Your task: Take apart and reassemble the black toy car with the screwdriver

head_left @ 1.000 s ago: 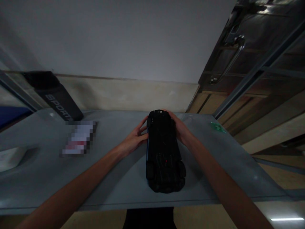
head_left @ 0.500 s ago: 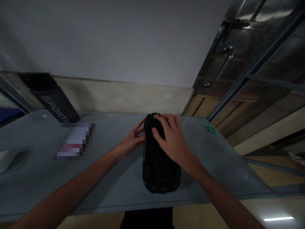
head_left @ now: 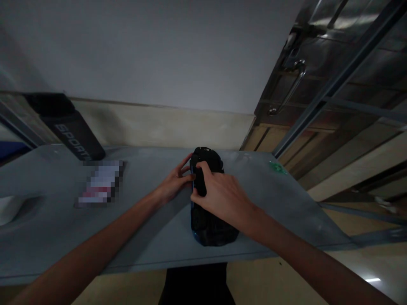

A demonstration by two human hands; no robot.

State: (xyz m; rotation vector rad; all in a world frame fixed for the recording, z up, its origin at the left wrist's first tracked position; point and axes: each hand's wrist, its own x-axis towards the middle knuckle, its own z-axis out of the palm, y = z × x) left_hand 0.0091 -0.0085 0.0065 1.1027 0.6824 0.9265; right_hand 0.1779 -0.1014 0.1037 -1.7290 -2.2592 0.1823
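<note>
A black object with blue along its left edge, looking like a toy car (head_left: 214, 231) turned underside up, lies lengthwise on the grey table (head_left: 143, 241). My left hand (head_left: 173, 184) steadies its upper left side, thumb and fingers against the edge. Across the middle of the underside bends my right hand (head_left: 219, 192), its index finger curled on the black surface and its thumb at the left edge. The right hand's other fingers are tucked out of sight on the far side, and its palm covers part of the toy car.
At the back left stands a dark box marked SPORT (head_left: 74, 131), with a blurred-out flat item (head_left: 103, 182) before it. A white object (head_left: 9, 209) sits at the left edge. Green plastic scrap (head_left: 278, 167) lies near the right edge, beside a metal frame post (head_left: 321, 103).
My right hand has slid down and left over the toy car, its thumb now reaching the left edge. The left hand keeps its place at the side. The view has shifted slightly.
</note>
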